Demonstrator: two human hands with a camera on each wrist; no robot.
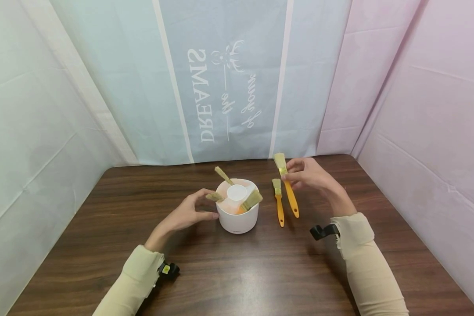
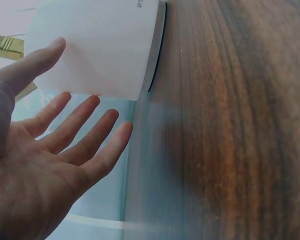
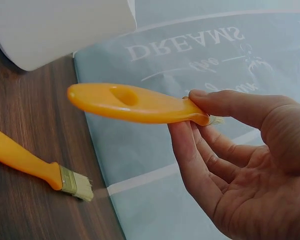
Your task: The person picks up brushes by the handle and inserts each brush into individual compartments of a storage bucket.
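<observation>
A round white container [image 1: 238, 223] with a raised ring in its middle stands on the table. Three paintbrushes stand in it bristles up: one at the back [image 1: 223, 175], one at the left [image 1: 215, 197] and a wider one at the front right [image 1: 252, 200]. My left hand [image 1: 187, 212] is spread at the container's left side, fingers loosely extended; whether it touches the wall I cannot tell. In my right hand [image 1: 311, 174], thumb and fingers pinch a yellow-handled paintbrush [image 3: 130, 102] near its metal band, bristles up. A smaller yellow-handled paintbrush [image 1: 280, 210] lies beside it on the table.
The dark wood-grain table [image 1: 245, 272] extends around the container. A pale blue printed cloth [image 1: 237, 87] hangs along its back edge, and light cloth walls [image 1: 430, 131] flank both sides. Each sleeve cuff carries a black wrist camera [image 1: 324, 231].
</observation>
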